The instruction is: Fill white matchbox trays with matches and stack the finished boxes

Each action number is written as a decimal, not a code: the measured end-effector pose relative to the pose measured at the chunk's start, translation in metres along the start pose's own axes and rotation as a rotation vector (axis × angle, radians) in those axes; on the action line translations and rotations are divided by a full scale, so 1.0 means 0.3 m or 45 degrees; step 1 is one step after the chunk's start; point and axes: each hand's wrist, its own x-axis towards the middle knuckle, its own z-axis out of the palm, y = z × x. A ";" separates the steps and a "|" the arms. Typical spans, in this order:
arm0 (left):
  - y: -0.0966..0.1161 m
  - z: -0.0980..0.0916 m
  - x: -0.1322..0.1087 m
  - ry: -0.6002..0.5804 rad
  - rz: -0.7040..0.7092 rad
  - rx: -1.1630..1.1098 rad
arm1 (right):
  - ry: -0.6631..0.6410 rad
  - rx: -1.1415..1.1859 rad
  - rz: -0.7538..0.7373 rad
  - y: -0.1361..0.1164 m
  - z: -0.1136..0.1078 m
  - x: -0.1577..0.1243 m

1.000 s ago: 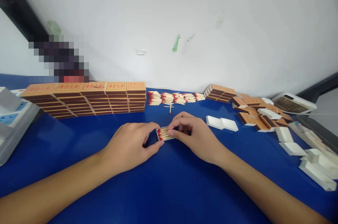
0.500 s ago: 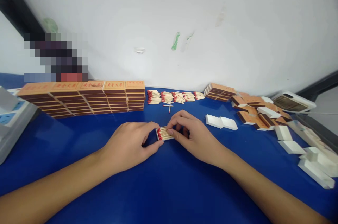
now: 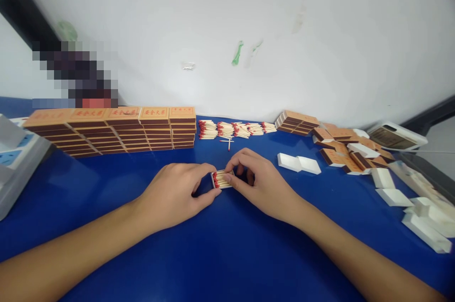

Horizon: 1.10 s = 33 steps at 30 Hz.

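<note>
A small white matchbox tray (image 3: 213, 183) lies on the blue table, with red-headed matches (image 3: 219, 178) in it, heads to the left. My left hand (image 3: 177, 193) grips the tray's left end between thumb and forefinger. Over the tray's right end, my right hand (image 3: 259, 181) has its thumb and forefinger closed on the matches, hiding part of them. Behind the hands, two loose matches (image 3: 228, 143) lie crossed, in front of several match piles (image 3: 241, 130) in a row.
Stacked matchboxes (image 3: 131, 126) form a wall at the back left. At the right stand a small box stack (image 3: 296, 122), scattered covers (image 3: 337, 148), white trays (image 3: 298, 163) and a phone-like case (image 3: 396, 136). A power strip (image 3: 21, 164) lies far left.
The matches under my right fingertips sit slightly flatter and more in line in the tray. Both hands have hardly moved.
</note>
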 end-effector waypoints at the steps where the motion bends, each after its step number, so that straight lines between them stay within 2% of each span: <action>1: 0.000 -0.001 -0.001 -0.002 0.005 0.002 | 0.000 -0.002 0.002 0.000 0.000 0.000; 25: -0.001 -0.003 0.004 -0.033 -0.006 0.006 | 0.029 -0.013 -0.035 0.004 0.011 0.004; 28: -0.004 -0.001 0.002 -0.023 -0.007 0.019 | 0.125 -0.165 -0.168 0.036 -0.067 0.027; 29: -0.005 0.000 0.002 -0.016 -0.009 0.021 | 0.216 -0.266 -0.207 0.061 -0.116 0.037; 30: -0.006 0.000 0.001 -0.009 -0.014 0.021 | 0.379 -0.373 -0.198 0.093 -0.175 0.046; 32: -0.006 0.000 0.000 -0.001 -0.023 0.017 | 0.721 -0.578 -0.002 0.171 -0.307 0.058; 33: -0.007 0.000 0.000 -0.001 -0.026 0.015 | 0.824 -0.652 0.144 0.212 -0.372 0.059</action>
